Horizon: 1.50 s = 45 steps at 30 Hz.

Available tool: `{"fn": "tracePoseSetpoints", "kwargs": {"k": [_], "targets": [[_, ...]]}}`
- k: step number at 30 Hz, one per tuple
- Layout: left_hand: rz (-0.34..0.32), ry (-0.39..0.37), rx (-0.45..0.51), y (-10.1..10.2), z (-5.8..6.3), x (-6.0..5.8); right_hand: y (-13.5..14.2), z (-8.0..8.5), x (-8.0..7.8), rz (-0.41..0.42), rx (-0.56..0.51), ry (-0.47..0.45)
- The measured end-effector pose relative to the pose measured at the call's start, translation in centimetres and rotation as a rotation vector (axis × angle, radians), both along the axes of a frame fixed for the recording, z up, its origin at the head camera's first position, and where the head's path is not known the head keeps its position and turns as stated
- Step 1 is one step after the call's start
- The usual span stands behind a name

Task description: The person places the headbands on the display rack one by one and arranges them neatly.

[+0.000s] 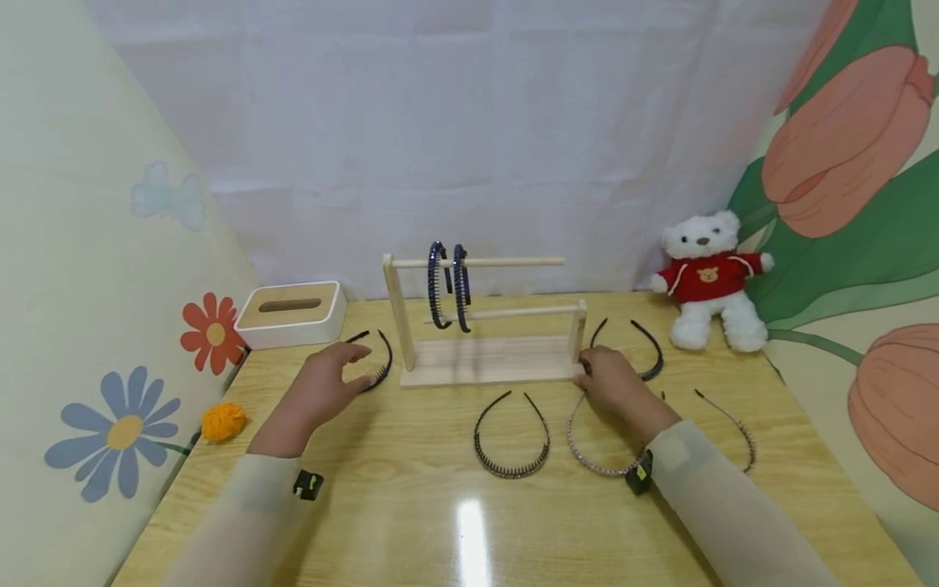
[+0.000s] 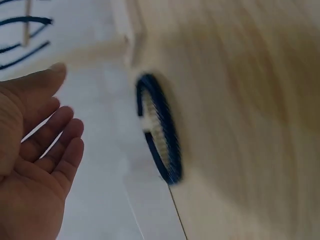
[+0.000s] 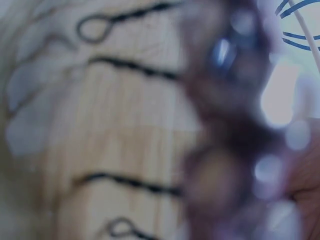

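My left hand is low over the table's left side, its thumb and fingers apart around part of a black toothed headband. The left wrist view has the fingers loosely spread, with this headband beside them. My right hand is at the right foot of the wooden rack, thumb and fingertips over the left side of another black headband; I cannot tell if they pinch it. Under the right wrist lies a pinkish beaded headband, large and blurred in the right wrist view.
Two dark headbands hang on the rack's rods. A brown-black headband lies at the front, another pinkish one at the right. Behind stand a tissue box and a white teddy bear; an orange pompom is at the left edge.
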<state>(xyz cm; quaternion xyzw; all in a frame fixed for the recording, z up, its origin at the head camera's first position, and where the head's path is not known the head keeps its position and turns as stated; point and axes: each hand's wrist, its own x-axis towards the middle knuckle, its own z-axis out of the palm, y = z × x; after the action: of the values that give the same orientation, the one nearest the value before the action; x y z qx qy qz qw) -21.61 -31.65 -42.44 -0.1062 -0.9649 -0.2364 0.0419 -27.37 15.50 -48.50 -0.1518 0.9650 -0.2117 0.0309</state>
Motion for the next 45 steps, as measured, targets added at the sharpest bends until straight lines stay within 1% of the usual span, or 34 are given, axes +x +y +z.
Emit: {"fn": "tracePoseSetpoints", "kwargs": {"k": [3, 7, 11, 16, 18, 21, 25, 27, 29, 31, 34, 36, 38, 41, 43, 45], "targets": [[-0.022, -0.024, -0.117, -1.9, -1.1, -0.1, 0.1, 0.1, 0.0, -0.001, 0.0, 0.001], [-0.041, -0.037, -0.246, -3.6, -2.2, -0.4, 0.0, 0.2, -0.1, 0.0, -0.003, 0.006], [-0.054, -0.02, -0.318, -4.8, -3.1, -1.0, 0.0, 0.2, 0.0, 0.006, -0.001, 0.011], [-0.063, 0.019, -0.305, -5.9, -3.8, -1.8, 0.0, 0.1, 0.0, 0.015, 0.008, 0.022], [-0.074, 0.028, -0.289, -6.2, -3.9, -2.0, 0.1, 0.1, 0.0, 0.014, 0.01, 0.025], [-0.099, 0.031, -0.288, -6.4, -4.0, -2.2, 0.1, 0.1, 0.0, 0.009, 0.004, 0.024], [-0.13, 0.019, -0.298, -6.4, -4.2, -1.9, 0.1, 0.0, -0.1, 0.011, -0.005, 0.011], [-0.125, -0.009, -0.261, -6.1, -4.2, -1.4, 0.1, -0.1, -0.2, 0.014, -0.008, 0.004], [-0.105, -0.041, -0.199, -5.5, -3.9, -0.8, 0.2, -0.2, -0.2, 0.012, -0.009, 0.001], [-0.063, -0.072, -0.112, -4.9, -3.5, -0.2, 0.2, -0.2, -0.2, 0.01, -0.008, 0.001], [0.013, -0.113, 0.049, -4.0, -2.6, 0.5, 0.2, -0.1, -0.3, 0.007, -0.003, 0.005], [0.064, -0.151, 0.183, -3.5, -1.8, 0.9, 0.2, 0.0, -0.2, 0.006, 0.001, 0.004], [0.118, -0.21, 0.357, -3.0, -1.1, 1.1, 0.2, 0.0, -0.2, 0.004, 0.002, 0.002], [0.184, -0.316, 0.715, -2.4, -0.1, 1.2, 0.2, 0.1, -0.2, 0.005, 0.0, -0.004], [0.209, -0.37, 0.966, -2.1, 0.4, 1.4, 0.2, 0.1, -0.1, 0.006, -0.001, -0.007], [0.205, -0.407, 1.173, -1.8, 1.0, 1.6, 0.1, 0.1, -0.1, 0.008, -0.002, -0.008]]}}
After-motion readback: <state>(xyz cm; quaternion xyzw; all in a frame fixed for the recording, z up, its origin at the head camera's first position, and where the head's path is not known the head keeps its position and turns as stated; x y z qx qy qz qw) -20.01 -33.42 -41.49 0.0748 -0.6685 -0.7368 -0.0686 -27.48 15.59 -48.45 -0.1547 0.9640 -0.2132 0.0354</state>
